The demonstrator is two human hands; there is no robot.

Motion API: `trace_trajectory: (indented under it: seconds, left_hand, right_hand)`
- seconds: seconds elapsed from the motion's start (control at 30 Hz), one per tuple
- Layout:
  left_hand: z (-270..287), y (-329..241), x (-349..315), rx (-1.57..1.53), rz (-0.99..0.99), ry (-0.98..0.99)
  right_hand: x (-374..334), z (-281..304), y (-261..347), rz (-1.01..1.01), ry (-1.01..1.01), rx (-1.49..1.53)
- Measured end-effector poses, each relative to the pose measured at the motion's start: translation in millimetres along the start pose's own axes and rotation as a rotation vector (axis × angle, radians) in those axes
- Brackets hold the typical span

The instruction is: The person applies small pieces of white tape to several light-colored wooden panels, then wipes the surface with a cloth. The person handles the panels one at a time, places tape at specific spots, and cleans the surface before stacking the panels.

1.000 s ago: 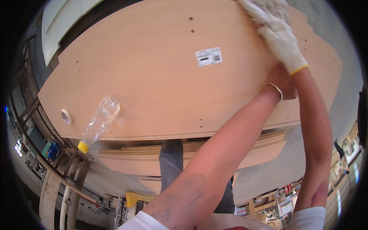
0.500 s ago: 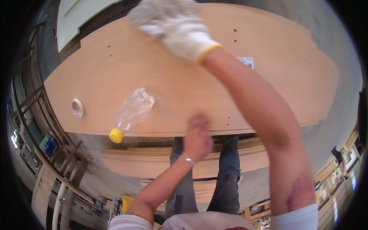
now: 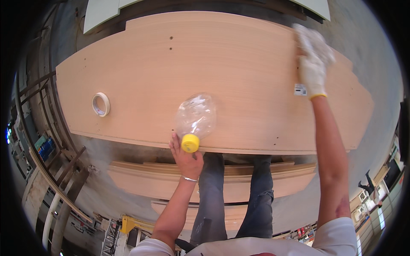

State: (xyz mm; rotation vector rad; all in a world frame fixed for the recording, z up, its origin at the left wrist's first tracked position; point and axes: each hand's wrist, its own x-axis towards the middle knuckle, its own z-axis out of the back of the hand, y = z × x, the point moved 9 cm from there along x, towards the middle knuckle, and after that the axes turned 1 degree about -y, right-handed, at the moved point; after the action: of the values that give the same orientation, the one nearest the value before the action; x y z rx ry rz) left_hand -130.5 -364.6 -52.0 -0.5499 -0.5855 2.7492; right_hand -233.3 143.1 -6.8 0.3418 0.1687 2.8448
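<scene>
My left hand (image 3: 188, 161), bare with a metal bracelet, is at the board's near edge. Its fingers are apart, and the yellow cap partly hides them. Right beside it, a clear plastic bottle (image 3: 196, 113) with this cap appears to stand upright on the board; I see no firm grip on it. On the far right part of the light wood-coloured board (image 3: 239, 77), my right hand (image 3: 314, 57) wears a whitish work glove with a yellow cuff. Motion smears its fingers, and whether a cloth is under them cannot be made out. A small printed label (image 3: 300, 89) lies just beside the glove.
A roll of pale tape (image 3: 101, 104) lies at the board's left. Below the near edge are stacked wood-coloured panels (image 3: 141, 181), close to my legs. A metal frame (image 3: 38, 111) stands on the left. White panels (image 3: 102, 15) lie beyond the far edge.
My gloved right hand has swept from the far left-middle of the board to its far right. My left hand has moved left to beside the bottle. The whole view has shifted and turned.
</scene>
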Motion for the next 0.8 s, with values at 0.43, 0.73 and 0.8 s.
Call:
trace_trajectory:
  seconds: [0.43,0.73,0.8]
  left_hand:
    - [34,-11,19,0.142,-0.051,-0.003]
    - [46,10,35,-0.492,0.309,-0.433]
    - [49,35,48,-0.454,0.352,-0.47]
  right_hand:
    - [79,-58,298,0.647,0.024,0.375]
    - [-107,9,93,0.001,0.283,0.207]
    - [-143,13,98,-0.05,0.289,0.276]
